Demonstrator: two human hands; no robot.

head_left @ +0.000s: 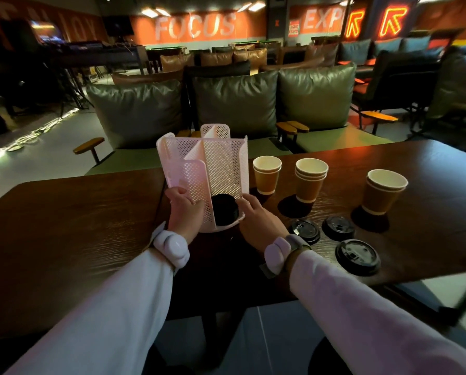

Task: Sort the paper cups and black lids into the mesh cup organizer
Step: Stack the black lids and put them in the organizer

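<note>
**A:** which way's the mesh cup organizer (221, 158) sitting?

**B:** Upright, in the middle of the bench (64, 212). Long axis is up-and-down, top tipped a bit left, one open bay facing the camera. It's white, with diamond-hole panels fanning off a centre spine and a round base.

**A:** and the hands?

**B:** Left hand (184, 212) grips the near-left panel low down. Right hand (259, 217) touches the base rim, can't tell if it's curled on it. Black lids (224, 212) are stacked in that bay. Paper cups (311, 180) stand in three stacks to the right, loose lids (338, 227) lying in front.
</note>
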